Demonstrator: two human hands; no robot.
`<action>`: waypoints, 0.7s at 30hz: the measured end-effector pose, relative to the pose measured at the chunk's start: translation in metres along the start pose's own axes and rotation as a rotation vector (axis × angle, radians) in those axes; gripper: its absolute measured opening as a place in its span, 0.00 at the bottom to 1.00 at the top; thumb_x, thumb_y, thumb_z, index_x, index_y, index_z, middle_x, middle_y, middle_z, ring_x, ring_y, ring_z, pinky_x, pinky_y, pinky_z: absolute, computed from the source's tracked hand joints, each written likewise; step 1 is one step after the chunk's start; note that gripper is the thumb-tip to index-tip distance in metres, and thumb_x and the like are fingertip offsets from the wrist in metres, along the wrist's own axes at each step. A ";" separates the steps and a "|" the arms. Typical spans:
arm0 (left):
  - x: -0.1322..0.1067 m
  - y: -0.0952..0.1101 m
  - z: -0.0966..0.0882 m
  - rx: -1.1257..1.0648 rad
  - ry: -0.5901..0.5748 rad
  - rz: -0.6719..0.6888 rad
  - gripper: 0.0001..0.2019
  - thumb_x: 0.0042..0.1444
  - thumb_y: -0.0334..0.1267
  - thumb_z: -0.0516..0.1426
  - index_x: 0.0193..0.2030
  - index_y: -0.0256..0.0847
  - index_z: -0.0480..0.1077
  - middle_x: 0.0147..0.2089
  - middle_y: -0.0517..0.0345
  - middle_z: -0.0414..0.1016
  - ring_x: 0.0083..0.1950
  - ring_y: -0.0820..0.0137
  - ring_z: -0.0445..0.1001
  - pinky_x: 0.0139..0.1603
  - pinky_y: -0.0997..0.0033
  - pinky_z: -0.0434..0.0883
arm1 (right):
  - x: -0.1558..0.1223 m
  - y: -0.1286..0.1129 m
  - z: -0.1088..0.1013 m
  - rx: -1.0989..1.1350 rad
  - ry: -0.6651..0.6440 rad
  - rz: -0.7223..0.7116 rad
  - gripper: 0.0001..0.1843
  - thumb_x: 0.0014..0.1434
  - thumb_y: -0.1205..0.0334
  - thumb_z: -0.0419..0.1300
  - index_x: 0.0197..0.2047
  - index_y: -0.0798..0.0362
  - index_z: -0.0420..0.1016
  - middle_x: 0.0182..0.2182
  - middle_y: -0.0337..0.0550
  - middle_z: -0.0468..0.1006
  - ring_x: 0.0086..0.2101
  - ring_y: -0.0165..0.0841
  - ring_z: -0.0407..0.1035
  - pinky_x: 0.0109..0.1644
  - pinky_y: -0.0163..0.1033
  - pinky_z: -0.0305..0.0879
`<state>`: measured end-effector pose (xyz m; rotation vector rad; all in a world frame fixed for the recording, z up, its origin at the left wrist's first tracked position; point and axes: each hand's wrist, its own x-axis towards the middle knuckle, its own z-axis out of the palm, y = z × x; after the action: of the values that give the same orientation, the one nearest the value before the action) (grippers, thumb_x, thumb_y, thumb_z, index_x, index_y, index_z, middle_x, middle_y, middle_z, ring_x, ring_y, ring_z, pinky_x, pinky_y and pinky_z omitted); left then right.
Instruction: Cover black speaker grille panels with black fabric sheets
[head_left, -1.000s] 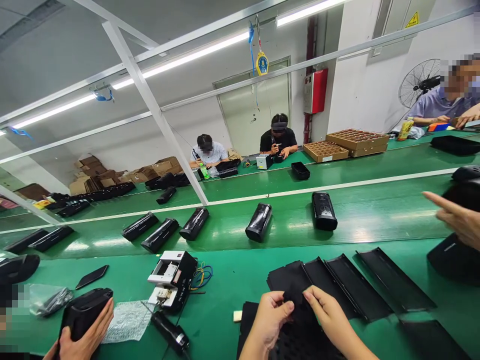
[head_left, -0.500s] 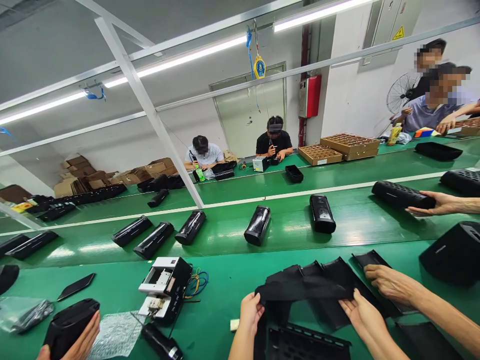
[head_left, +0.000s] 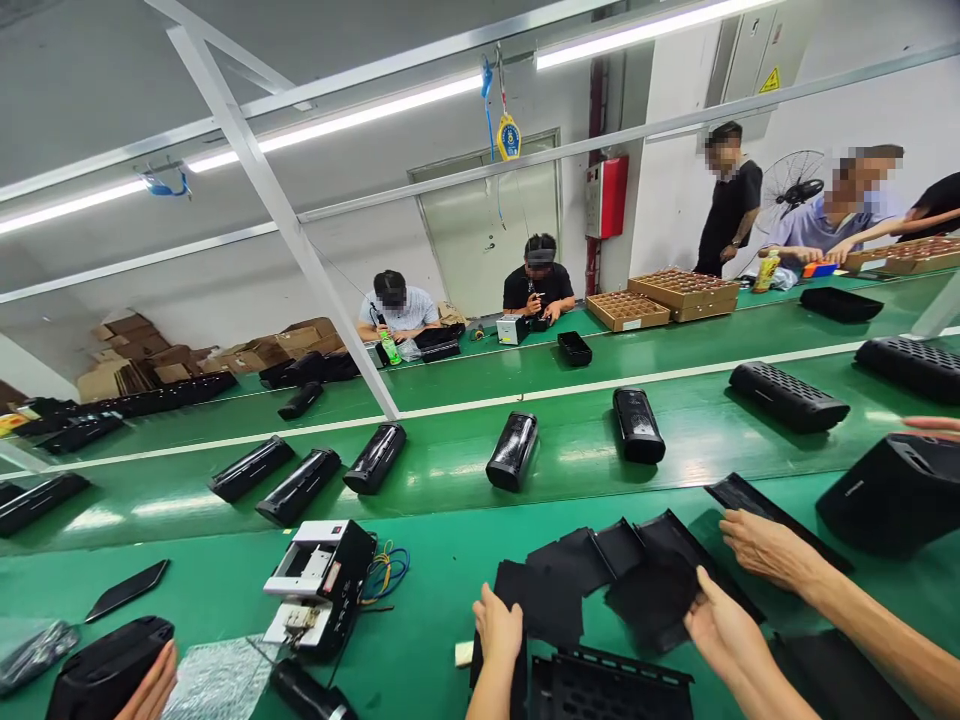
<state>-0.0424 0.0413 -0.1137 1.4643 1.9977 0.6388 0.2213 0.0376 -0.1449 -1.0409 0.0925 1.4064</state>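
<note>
A worker's right hand (head_left: 726,630) pinches a blurred black sheet (head_left: 649,605) above a green workbench (head_left: 435,580), while the left hand (head_left: 499,627) curls at a flat black piece (head_left: 546,603), its hold unclear

We face a pale wall (head_left: 360,250) with a light-coloured door (head_left: 491,215) and, to its right, a red-and-white box (head_left: 615,197). Above us, tube lights (head_left: 337,121) run beside a white metal frame (head_left: 283,216). We see cardboard boxes (head_left: 124,345) heaped at left, a round fan (head_left: 795,185) at right, and long green work surfaces (head_left: 442,450) between.
</note>
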 end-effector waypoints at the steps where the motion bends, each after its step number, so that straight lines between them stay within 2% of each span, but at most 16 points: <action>1: -0.002 0.005 0.000 -0.027 0.004 0.000 0.22 0.39 0.41 0.56 0.45 0.55 0.65 0.44 0.61 0.72 0.53 0.55 0.62 0.43 0.62 0.63 | -0.005 0.002 0.005 0.002 -0.020 0.024 0.03 0.49 0.67 0.55 0.29 0.55 0.69 0.21 0.40 0.76 0.25 0.32 0.71 0.27 0.35 0.69; 3: -0.012 0.016 0.003 -0.196 -0.028 0.013 0.21 0.41 0.43 0.55 0.46 0.56 0.64 0.45 0.62 0.71 0.54 0.57 0.62 0.44 0.64 0.64 | -0.018 0.008 0.015 0.009 -0.069 0.058 0.04 0.49 0.66 0.55 0.30 0.55 0.69 0.22 0.41 0.77 0.28 0.34 0.72 0.30 0.37 0.70; 6: -0.037 0.036 0.011 -0.565 -0.203 0.014 0.16 0.45 0.45 0.54 0.43 0.56 0.66 0.44 0.62 0.72 0.51 0.60 0.66 0.40 0.66 0.66 | -0.039 0.014 0.030 0.078 -0.172 0.100 0.05 0.49 0.64 0.56 0.32 0.53 0.71 0.26 0.40 0.78 0.31 0.34 0.72 0.35 0.38 0.70; 8: -0.053 0.049 0.014 -0.752 -0.296 -0.039 0.13 0.46 0.47 0.53 0.39 0.53 0.69 0.42 0.61 0.73 0.48 0.60 0.68 0.37 0.66 0.68 | -0.053 0.014 0.039 0.139 -0.256 0.105 0.06 0.49 0.62 0.57 0.32 0.52 0.71 0.29 0.39 0.78 0.34 0.33 0.71 0.39 0.39 0.69; 10: -0.063 0.060 0.010 -0.867 -0.320 -0.104 0.12 0.46 0.48 0.53 0.36 0.51 0.71 0.39 0.59 0.74 0.47 0.59 0.69 0.34 0.66 0.69 | -0.064 0.011 0.046 0.168 -0.321 0.102 0.06 0.47 0.61 0.58 0.31 0.50 0.72 0.30 0.38 0.78 0.36 0.33 0.70 0.41 0.39 0.68; 13: -0.070 0.075 -0.008 -0.988 -0.276 -0.144 0.14 0.43 0.49 0.55 0.34 0.47 0.72 0.37 0.56 0.75 0.46 0.59 0.70 0.34 0.66 0.69 | -0.075 0.003 0.048 0.171 -0.389 0.171 0.09 0.48 0.57 0.56 0.31 0.51 0.73 0.31 0.41 0.78 0.37 0.33 0.70 0.41 0.38 0.67; 17: -0.073 0.091 -0.040 -1.062 -0.243 -0.113 0.20 0.40 0.47 0.58 0.40 0.39 0.70 0.37 0.50 0.76 0.45 0.57 0.70 0.41 0.61 0.69 | -0.086 -0.008 0.046 0.102 -0.511 0.287 0.22 0.49 0.46 0.51 0.36 0.55 0.74 0.34 0.50 0.77 0.38 0.38 0.69 0.35 0.41 0.67; 19: -0.076 0.095 -0.053 -1.060 -0.246 -0.109 0.22 0.40 0.46 0.59 0.43 0.38 0.69 0.37 0.50 0.76 0.45 0.57 0.70 0.43 0.60 0.68 | -0.093 -0.012 0.047 0.016 -0.546 0.316 0.20 0.48 0.48 0.54 0.36 0.55 0.74 0.33 0.49 0.78 0.36 0.38 0.70 0.34 0.40 0.67; 21: -0.079 0.095 -0.063 -1.051 -0.249 -0.108 0.21 0.41 0.45 0.58 0.44 0.39 0.69 0.37 0.52 0.76 0.47 0.57 0.69 0.44 0.60 0.68 | -0.101 -0.016 0.051 -0.071 -0.575 0.340 0.14 0.46 0.55 0.59 0.36 0.53 0.74 0.32 0.46 0.78 0.34 0.36 0.71 0.35 0.38 0.67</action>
<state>-0.0028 -0.0102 0.0090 0.7250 1.1834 1.1467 0.1846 -0.0035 -0.0443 -0.6595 -0.2121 1.9834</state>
